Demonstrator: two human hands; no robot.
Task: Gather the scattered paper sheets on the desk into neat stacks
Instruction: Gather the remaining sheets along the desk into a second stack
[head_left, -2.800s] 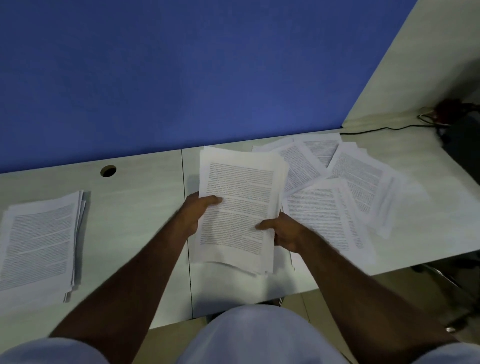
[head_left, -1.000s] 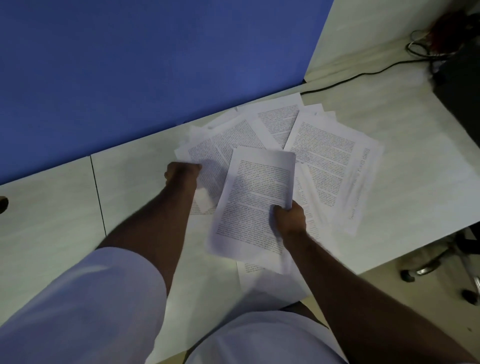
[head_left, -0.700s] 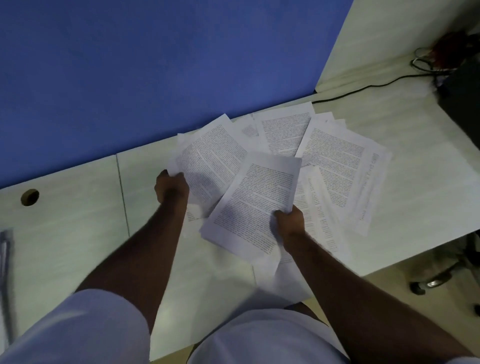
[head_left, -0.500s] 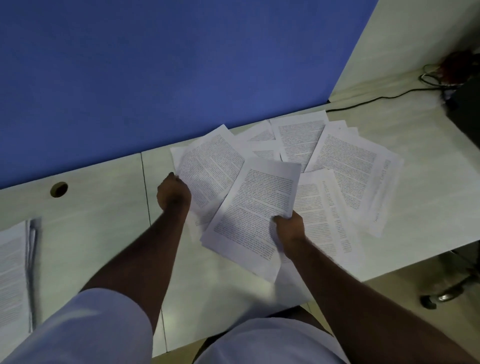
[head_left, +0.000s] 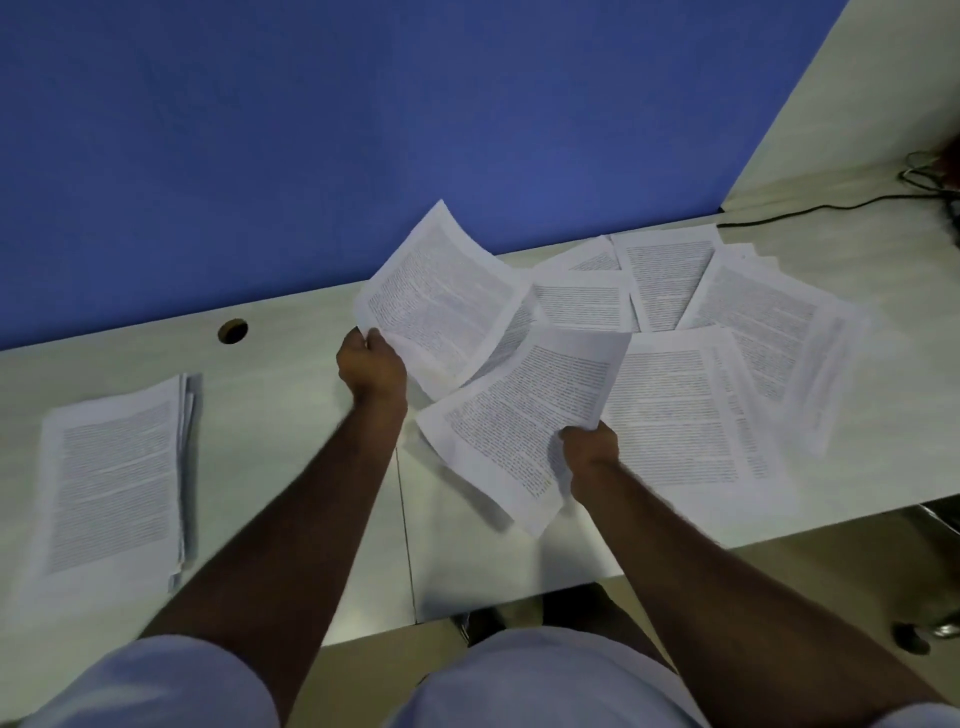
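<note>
Nearest the camera, two bare forearms were extended over the pale, wood-grain desk top (head_left: 291, 426), which was split by one thin seam running toward the viewer. The right hand (head_left: 589, 454) was closed on the right edge of one white printed paper bundle (head_left: 524, 421), thumb on top and fingers curled beneath, the bundle being held tilted just above the desk; whether it was a single sheet or several could not be told. The left hand (head_left: 371, 371) was pinched shut on the lower left corner of a second white printed sheet (head_left: 441, 296), which was lifted and curled so that its far corner stood against the blue partition panel (head_left: 363, 130). To the left, well apart from both hands, one squared stack of white printed pages (head_left: 111, 483) lay flat on the desk. To the right of the hands, about five more loose printed sheets (head_left: 691, 332) were spread overlapping on the desk. Farther back, one round cable hole (head_left: 232, 331) was seen in the desk, and one black cable (head_left: 810, 210) was trailed along the far right corner.
</note>
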